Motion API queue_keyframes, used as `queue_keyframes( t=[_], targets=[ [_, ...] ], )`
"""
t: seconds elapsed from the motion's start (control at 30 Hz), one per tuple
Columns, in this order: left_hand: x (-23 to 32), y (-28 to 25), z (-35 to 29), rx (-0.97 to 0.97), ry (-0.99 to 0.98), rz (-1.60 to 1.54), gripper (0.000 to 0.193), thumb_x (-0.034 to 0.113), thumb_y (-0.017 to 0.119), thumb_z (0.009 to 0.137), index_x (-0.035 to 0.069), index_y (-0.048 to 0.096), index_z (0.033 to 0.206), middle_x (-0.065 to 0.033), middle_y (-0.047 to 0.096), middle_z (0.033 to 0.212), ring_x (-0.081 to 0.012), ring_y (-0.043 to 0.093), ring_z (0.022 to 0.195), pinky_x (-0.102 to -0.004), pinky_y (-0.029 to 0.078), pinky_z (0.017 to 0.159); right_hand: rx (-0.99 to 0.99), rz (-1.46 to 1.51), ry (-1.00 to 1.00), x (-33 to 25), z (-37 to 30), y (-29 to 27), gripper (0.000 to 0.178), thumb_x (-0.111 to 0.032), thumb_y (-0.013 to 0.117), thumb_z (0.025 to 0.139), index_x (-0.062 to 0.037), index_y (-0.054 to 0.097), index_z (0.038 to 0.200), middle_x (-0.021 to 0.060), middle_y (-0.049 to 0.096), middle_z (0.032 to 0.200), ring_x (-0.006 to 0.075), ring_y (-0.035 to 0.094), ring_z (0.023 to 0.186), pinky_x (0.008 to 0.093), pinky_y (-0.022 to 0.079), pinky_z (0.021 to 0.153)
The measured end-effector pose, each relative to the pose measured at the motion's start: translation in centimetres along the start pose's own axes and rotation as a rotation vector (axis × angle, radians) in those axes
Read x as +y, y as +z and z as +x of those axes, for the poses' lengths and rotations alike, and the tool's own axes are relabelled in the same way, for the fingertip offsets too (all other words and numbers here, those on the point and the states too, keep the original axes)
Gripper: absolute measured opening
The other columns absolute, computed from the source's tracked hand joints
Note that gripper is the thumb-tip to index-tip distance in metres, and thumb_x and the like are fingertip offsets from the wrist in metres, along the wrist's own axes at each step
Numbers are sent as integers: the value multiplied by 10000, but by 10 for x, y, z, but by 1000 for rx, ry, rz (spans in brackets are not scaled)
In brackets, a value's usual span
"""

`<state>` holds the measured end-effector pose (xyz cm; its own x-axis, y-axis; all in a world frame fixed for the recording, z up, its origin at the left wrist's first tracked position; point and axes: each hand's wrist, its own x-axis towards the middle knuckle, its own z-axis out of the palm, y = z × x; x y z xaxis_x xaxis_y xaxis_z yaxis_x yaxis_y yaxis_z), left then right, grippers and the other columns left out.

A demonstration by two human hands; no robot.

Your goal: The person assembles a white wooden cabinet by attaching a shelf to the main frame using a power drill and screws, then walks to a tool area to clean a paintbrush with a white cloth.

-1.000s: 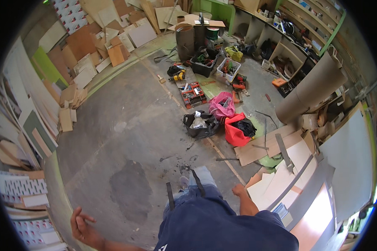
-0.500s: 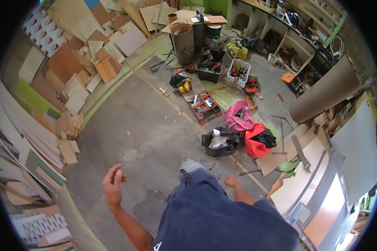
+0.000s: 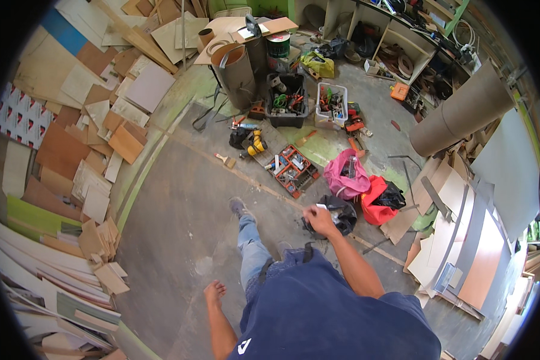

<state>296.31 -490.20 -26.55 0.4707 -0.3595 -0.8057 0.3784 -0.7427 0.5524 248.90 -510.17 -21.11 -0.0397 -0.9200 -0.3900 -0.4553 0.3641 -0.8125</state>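
1. Nearest to our reach is a black bag (image 3: 344, 217), sitting on the grey concrete floor (image 3: 168, 222) ahead of us and to our right, partly covered from view by our right hand
2. Our right hand (image 3: 319, 220) stretches out over the bag's left side, fingers bent; a small white patch shows at the fingertips, but we cannot tell whether they pinch it, or whether the hand touches the bag
3. Our left hand (image 3: 215, 291) hangs low, well apart from the bag, with its fingers loosely curled and slightly spread
4. Just beyond the black bag stands a pink bag (image 3: 344, 178), and beside that, to the right, a red bag (image 3: 374, 211) with black plastic bulging from its mouth
5. Farther forward we find an orange-and-black organizer case (image 3: 294, 170) full of small parts, a yellow power drill (image 3: 255, 144) near its upper left, and a paintbrush (image 3: 225, 160) lying left of the drill
6. Behind these, a black crate (image 3: 287, 122) and a white bin (image 3: 331, 125) stand side by side, both filled with tools
7. Around the room, wooden boards (image 3: 63, 150) crowd the left, a large brown roll (image 3: 459, 114) leans at the right, and shelving (image 3: 405, 48) stands at the back right
8. Below us appear our navy shirt (image 3: 336, 306), blue jeans (image 3: 252, 246) and one grey shoe (image 3: 239, 207) stepping forward
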Motion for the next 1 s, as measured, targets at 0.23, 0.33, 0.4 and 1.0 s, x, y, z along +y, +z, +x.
queue_keyframes(
  t=[0.23, 0.33, 0.4, 1.0],
  targets=[
    [142, 148, 111, -204, 127, 300, 277, 197, 591, 899, -31, 624, 1054, -141, 667, 780, -221, 650, 628, -324, 511, 538, -196, -319, 229, 84, 40, 41, 295, -320, 634, 820, -74, 723, 957, 163, 710, 916, 335, 680, 878, 401, 526, 784],
    [218, 222, 171, -265, 183, 539, 268, 198, 598, 895, -38, 649, 1011, -148, 673, 778, -204, 647, 615, -329, 517, 535, -64, -259, 428, 96, 64, 65, 290, -315, 652, 810, -74, 726, 954, 175, 706, 952, 340, 676, 902, 408, 526, 796],
    [241, 279, 214, -318, 289, 835, 278, 205, 617, 876, -51, 676, 965, -168, 686, 804, -212, 658, 632, -348, 520, 561, 84, -255, 540, 98, 74, 69, 261, -273, 663, 801, -69, 722, 951, 183, 702, 957, 336, 675, 898, 404, 527, 795],
    [93, 850, 405, -749, 1014, 1409, 199, 123, 618, 801, -6, 587, 949, -272, 615, 1006, -432, 600, 955, -491, 491, 808, 267, -266, 762, 120, 136, 96, 466, -283, 678, 728, -76, 582, 1134, 155, 551, 1255, 385, 495, 1141, 518, 401, 923]
  ],
)
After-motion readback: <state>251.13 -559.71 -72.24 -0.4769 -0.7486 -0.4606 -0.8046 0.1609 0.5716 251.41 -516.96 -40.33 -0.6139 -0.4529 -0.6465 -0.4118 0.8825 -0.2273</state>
